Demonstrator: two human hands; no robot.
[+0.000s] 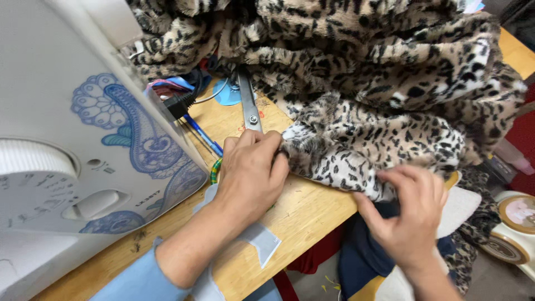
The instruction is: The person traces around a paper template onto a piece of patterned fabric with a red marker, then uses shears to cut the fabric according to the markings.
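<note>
Fabric: leopard-print fleece [368,83] is heaped across the wooden table [301,217]; its lower edge hangs over the table's front edge
Left hand: left hand [251,173] is laid knuckles-up at the edge's left end; fingers are curled and pressed onto the cloth
Right hand: right hand [409,214] is placed past the table edge; the hem is pinched between thumb and fingers
Axis: the held edge runs left to right between both hands; the bulk lies beyond them
Nearby: scissors [249,103] lie just behind the left hand; a white sewing machine [83,145] stands at left

Scissors [249,108] half under fabric [379,72]
</note>
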